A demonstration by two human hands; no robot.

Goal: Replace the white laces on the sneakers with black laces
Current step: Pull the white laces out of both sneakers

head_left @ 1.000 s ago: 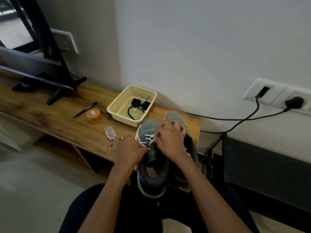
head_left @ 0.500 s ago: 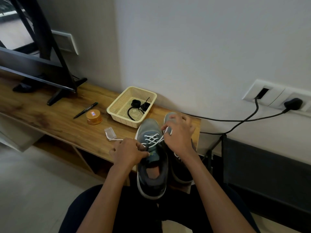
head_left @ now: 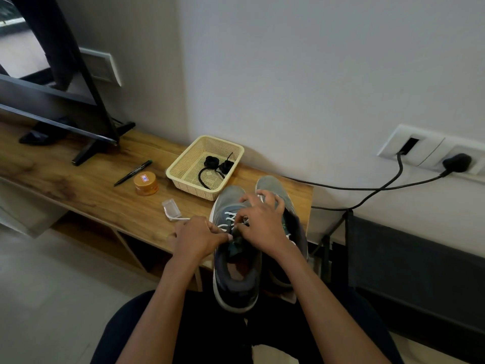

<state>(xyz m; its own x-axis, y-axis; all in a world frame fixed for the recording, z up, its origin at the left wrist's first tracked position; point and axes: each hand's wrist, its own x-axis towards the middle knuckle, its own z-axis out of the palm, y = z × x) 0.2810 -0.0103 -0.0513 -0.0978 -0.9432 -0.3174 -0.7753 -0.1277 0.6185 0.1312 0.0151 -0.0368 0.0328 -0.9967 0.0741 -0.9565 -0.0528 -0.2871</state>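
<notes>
Two grey sneakers stand side by side at the table's near right end, heels toward me. The left sneaker (head_left: pixel 231 203) has a white lace (head_left: pixel 228 218) crossing its eyelets. My left hand (head_left: pixel 199 236) grips the sneaker's left side at the collar, where the lace runs out. My right hand (head_left: pixel 259 222) reaches over the tongue and pinches the lace near the top eyelets. The right sneaker (head_left: pixel 270 183) lies mostly hidden under that hand. Black laces (head_left: pixel 214 166) lie coiled in a cream basket (head_left: pixel 183 166) behind the shoes.
The wooden table (head_left: pixel 86 185) carries an orange tin (head_left: pixel 146 183), a pen (head_left: pixel 132 172), a small clear plastic box (head_left: pixel 171 208) and a black stand foot (head_left: pixel 86 151). Black cables (head_left: pixel 367 189) run from wall sockets (head_left: pixel 430 151) on the right.
My right hand has come back from the sneaker's toe side toward the top eyelets, close to my left hand. The loose lace end now trails left past the clear box.
</notes>
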